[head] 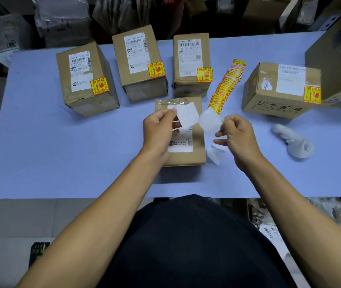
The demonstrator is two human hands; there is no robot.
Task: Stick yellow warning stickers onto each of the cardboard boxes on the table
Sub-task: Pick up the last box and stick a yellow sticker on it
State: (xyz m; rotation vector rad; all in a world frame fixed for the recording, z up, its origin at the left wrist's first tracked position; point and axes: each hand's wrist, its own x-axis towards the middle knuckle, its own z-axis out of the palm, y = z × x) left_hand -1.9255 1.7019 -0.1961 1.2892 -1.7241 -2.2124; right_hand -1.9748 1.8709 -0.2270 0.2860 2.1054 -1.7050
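1. While held above a pale blue table (61, 152), left hand (159, 132) curled, thumb and fingers pinching a white square sheet (187, 117) by its near edge; printed side not visible, so sticker or backing cannot be told.
2. Right hand (238, 138) curled too, fingertips pinching a white, blurred piece of backing paper (210, 122), its lower end trailing down to the table beside the near box.
3. Directly beneath both hands: small cardboard box (186, 154) lying flat, white shipping label up, no yellow sticker visible on it.
4. Across the far side, left to right: left box (84, 80), middle box (139, 63) and third box (190, 63), each carrying a yellow warning sticker at its label's lower right corner.
5. Right of these, well apart: wider box (279, 90), yellow sticker at its right edge.
6. Between third and wider boxes: strip of yellow stickers (226, 84), lying diagonally.
7. Near right hand, on the table: white handheld device (294, 142).
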